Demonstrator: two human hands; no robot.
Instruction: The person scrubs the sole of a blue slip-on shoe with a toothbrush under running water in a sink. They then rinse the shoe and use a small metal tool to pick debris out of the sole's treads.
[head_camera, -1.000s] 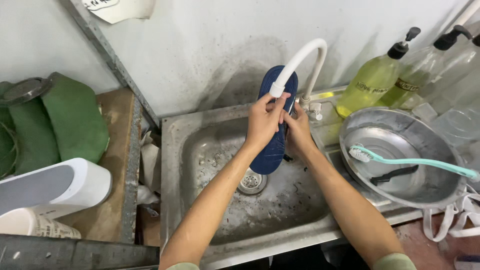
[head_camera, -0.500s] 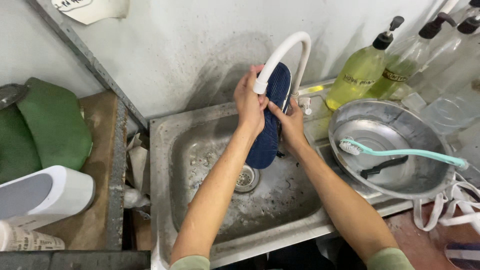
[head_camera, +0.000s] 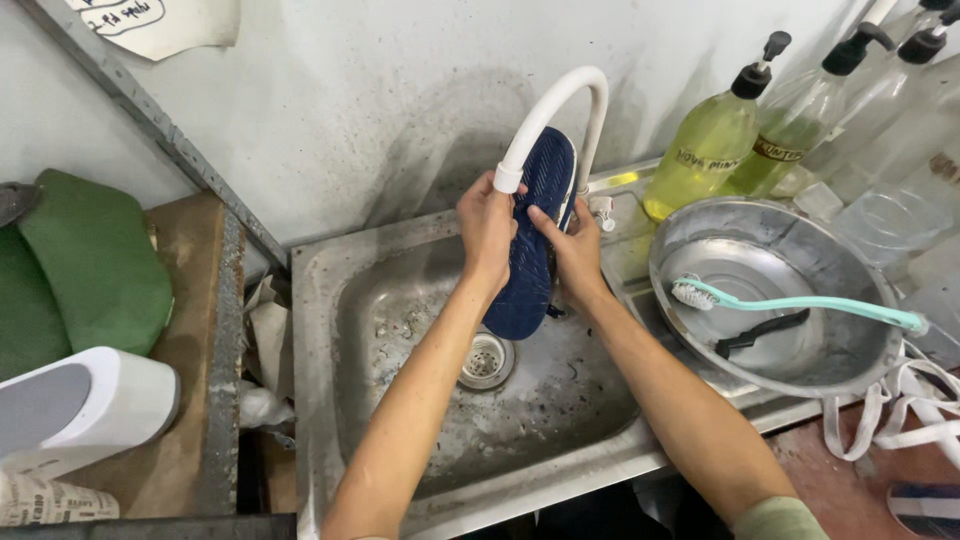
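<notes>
Both hands hold a dark blue flip-flop (head_camera: 533, 240) upright over the steel sink (head_camera: 400, 310), sole w/ ridged tread facing the camera, toe end up near the wall. Left hand (head_camera: 486, 226) wraps the sandal's left edge, fingers curled round it. Right hand (head_camera: 572, 245) grips the right edge, thumb pressed flat on the tread approx. mid-sole. Heel end hangs just above the basin, near the drain (head_camera: 487, 358).

White curved faucet (head_camera: 548, 110) arcs over from the far right; its spout end sits at the flip-flop's upper left edge, just above the left hand. Can't tell if water is running.

Sink bottom is scuffed, w/ dark specks.

Right of the sink: round metal basin (head_camera: 860, 350) on the drainboard, w/ a teal long-handled brush (head_camera: 800, 302) lying across its rim, bristles to the left, and a small black tool (head_camera: 762, 334) inside. Far right, by the wall: pump bottle of yellow-green liquid (head_camera: 708, 150), plus other clear pump bottles (head_camera: 860, 90) beside it.

Left of the sink: wooden tabletop (head_camera: 195, 330) carrying a green folded cover (head_camera: 95, 265) and a white-and-grey appliance (head_camera: 80, 410) nearer the camera. White straps (head_camera: 905, 415) lie near right, below the basin.
</notes>
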